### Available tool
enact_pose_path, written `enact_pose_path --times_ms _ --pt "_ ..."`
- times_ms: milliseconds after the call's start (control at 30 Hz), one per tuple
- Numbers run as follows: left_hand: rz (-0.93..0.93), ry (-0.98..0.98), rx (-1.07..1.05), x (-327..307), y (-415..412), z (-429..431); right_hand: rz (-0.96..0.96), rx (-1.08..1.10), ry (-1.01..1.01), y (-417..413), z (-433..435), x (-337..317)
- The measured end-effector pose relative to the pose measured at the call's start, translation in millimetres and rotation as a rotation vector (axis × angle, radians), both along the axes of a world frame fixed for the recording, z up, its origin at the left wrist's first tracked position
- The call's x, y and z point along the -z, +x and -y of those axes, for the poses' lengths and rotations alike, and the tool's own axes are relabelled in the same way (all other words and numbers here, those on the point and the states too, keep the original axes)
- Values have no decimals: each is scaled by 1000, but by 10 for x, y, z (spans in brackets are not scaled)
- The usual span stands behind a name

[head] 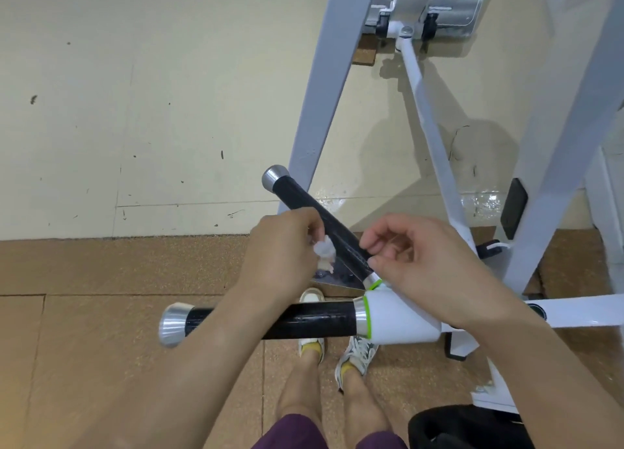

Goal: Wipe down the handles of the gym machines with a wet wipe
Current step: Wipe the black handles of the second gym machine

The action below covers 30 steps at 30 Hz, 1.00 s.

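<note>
Wet wipe (pixel 325 250), crumpled into a small white wad, sits pinched in the curled fingers of the left hand (pixel 280 256) and is pressed against the side of the upper handle (pixel 304 202), about halfway along its black grip. The right hand (pixel 425 263) has its fingers curled too, forefinger and thumb tips pinching the same grip near its lower end. That handle slants up to the left to a silver cap (pixel 275 177). A lower handle (pixel 310 320) lies level beneath it, crossed by the left forearm. Both meet at a white hub (pixel 395 317) with green rings. Behind stands the pale machine frame (pixel 320 94); below, sneakers (pixel 358 350) stand on brown floor matting (pixel 101 280).
</note>
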<state>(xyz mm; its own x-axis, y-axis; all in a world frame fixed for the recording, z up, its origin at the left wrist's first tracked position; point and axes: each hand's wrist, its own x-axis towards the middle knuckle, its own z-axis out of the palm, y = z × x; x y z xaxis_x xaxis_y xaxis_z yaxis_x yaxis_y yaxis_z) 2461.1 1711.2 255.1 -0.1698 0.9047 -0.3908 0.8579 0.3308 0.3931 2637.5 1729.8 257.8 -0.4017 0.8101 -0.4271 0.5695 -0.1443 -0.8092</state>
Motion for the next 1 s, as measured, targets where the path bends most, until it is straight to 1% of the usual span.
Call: enact_pose_path --times_ms 67,100,200,233,267,333,433,500,567,633,733,767,800,833,900,1000 --pt "13 4 -98 49 -70 -43 17 -11 25 -24 -17 1" --pt "46 -9 -96 37 -48 -29 23 -8 33 -30 -29 1" --pt "181 -68 31 -56 110 88 34 6 36 -40 -68 14" --pt "195 -73 63 -70 139 117 36 -1 32 -47 -71 16" --pt "178 -68 75 -67 141 123 39 -18 29 -60 -68 14" --pt "95 -31 24 -29 78 56 51 -63 35 -96 -66 0" --pt "28 10 -167 52 -68 -64 63 -114 60 -161 -94 -16" --pt "25 -18 -229 87 -89 -82 77 -128 112 -204 -122 -7" --pt "32 -85 -225 96 -56 -51 86 -192 213 -297 -138 11" --pt "113 -124 -263 66 -25 -32 91 -337 299 -411 -147 17" --pt "410 -199 -325 -82 -116 -46 156 -541 383 -571 -219 35" --pt "496 -231 -296 -131 -169 -41 168 -573 410 -624 -259 35" --pt "538 -263 -243 -173 -221 -26 172 -586 423 -666 -303 27" --pt "539 -290 -179 -207 -256 -2 181 -590 416 -691 -346 16" --pt "472 -288 -70 -230 -273 80 207 -594 364 -673 -399 5" --pt "338 -160 -47 -208 -195 173 281 -624 292 -576 -402 -22"
